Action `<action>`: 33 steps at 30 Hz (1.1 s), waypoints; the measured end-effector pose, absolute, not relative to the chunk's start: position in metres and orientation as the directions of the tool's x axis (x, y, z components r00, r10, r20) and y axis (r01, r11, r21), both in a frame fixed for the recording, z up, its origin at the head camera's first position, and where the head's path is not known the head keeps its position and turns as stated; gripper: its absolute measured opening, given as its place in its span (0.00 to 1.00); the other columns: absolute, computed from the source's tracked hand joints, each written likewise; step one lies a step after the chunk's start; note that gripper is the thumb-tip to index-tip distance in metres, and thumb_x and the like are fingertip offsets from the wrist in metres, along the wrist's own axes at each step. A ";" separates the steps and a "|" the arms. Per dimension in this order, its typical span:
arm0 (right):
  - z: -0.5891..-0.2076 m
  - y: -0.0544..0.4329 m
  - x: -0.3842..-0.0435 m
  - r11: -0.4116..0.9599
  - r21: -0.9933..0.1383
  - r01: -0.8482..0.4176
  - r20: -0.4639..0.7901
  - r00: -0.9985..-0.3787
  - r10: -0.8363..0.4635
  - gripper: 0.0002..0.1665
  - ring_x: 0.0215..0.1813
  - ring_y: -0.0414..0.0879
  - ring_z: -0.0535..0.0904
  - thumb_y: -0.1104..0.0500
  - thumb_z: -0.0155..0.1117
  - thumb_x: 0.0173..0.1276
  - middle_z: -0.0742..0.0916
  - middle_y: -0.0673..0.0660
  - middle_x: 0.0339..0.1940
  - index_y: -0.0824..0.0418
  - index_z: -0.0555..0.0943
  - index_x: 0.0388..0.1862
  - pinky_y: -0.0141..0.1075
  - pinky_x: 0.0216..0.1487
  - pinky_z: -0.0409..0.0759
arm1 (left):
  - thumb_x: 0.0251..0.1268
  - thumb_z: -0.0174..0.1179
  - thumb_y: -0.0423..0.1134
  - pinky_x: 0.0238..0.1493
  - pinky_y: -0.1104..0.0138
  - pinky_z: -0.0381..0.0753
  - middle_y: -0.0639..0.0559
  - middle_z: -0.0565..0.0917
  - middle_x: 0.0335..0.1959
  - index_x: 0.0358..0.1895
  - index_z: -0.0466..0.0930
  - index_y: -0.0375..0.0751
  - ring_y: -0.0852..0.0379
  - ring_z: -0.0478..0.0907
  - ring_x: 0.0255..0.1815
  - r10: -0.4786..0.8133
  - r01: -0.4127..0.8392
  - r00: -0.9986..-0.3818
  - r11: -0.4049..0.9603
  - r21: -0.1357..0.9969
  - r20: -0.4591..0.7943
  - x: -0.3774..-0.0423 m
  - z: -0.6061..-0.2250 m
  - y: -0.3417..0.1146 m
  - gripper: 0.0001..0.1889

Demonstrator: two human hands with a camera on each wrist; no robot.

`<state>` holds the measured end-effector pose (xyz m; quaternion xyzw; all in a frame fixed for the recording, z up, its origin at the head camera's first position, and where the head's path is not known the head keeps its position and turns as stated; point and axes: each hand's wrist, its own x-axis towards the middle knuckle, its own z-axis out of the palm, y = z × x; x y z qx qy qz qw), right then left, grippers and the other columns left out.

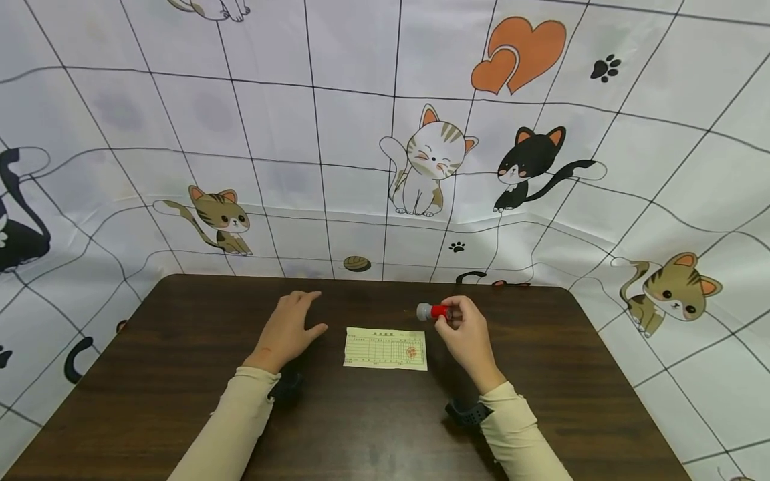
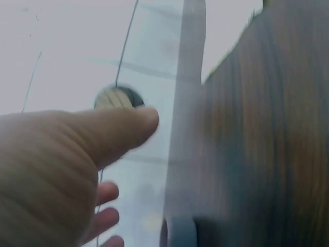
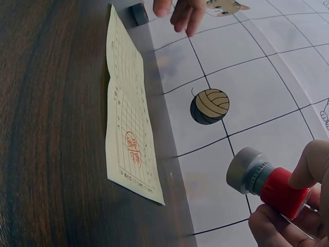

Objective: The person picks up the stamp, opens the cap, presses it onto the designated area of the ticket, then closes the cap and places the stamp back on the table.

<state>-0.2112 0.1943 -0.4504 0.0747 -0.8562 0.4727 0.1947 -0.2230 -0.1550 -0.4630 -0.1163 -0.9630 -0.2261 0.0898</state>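
Note:
My right hand pinches a stamp with a red body and a grey end, holding it tilted above the table. In the right wrist view, thumb and fingers close round the red part. A pale yellow paper form with a printed grid and a red mark lies on the table between both hands. My left hand hovers to the left of the form, holding nothing, its thumb apart from the fingers.
A dark brown table spans the front, its far edge against a white grid sheet with cartoon cats. In the right wrist view, a small dark block shows near the left hand; its kind is unclear.

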 end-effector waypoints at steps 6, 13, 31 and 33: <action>-0.452 0.196 -0.212 0.542 -0.782 -0.308 0.399 -0.915 0.056 0.14 0.41 0.50 0.85 0.69 0.66 0.64 0.86 0.60 0.45 0.65 0.81 0.49 0.44 0.47 0.88 | 0.66 0.72 0.43 0.65 0.36 0.72 0.27 0.70 0.69 0.75 0.67 0.31 0.26 0.66 0.69 0.082 0.142 -0.986 0.876 0.462 0.147 -0.229 -0.468 -0.179 0.39; -0.452 0.195 -0.212 0.543 -0.782 -0.305 0.394 -0.918 0.052 0.14 0.41 0.50 0.85 0.69 0.66 0.64 0.86 0.61 0.45 0.65 0.81 0.49 0.42 0.46 0.88 | 0.69 0.70 0.45 0.58 0.39 0.76 0.27 0.75 0.62 0.68 0.76 0.30 0.28 0.70 0.60 0.068 0.111 -0.992 0.879 0.463 0.110 -0.230 -0.474 -0.191 0.30; -0.450 0.192 -0.209 0.537 -0.782 -0.316 0.389 -0.921 0.025 0.15 0.42 0.50 0.85 0.69 0.67 0.64 0.85 0.60 0.46 0.65 0.81 0.50 0.44 0.46 0.88 | 0.66 0.73 0.46 0.48 0.44 0.80 0.37 0.82 0.50 0.61 0.83 0.36 0.38 0.78 0.49 0.098 0.139 -0.989 0.881 0.451 0.113 -0.220 -0.473 -0.180 0.25; -0.450 0.192 -0.209 0.538 -0.781 -0.317 0.389 -0.921 0.023 0.15 0.42 0.50 0.85 0.69 0.67 0.64 0.85 0.60 0.46 0.65 0.81 0.50 0.44 0.46 0.88 | 0.66 0.73 0.45 0.49 0.44 0.81 0.37 0.82 0.50 0.61 0.83 0.35 0.38 0.79 0.49 0.096 0.136 -0.989 0.881 0.454 0.111 -0.220 -0.473 -0.180 0.25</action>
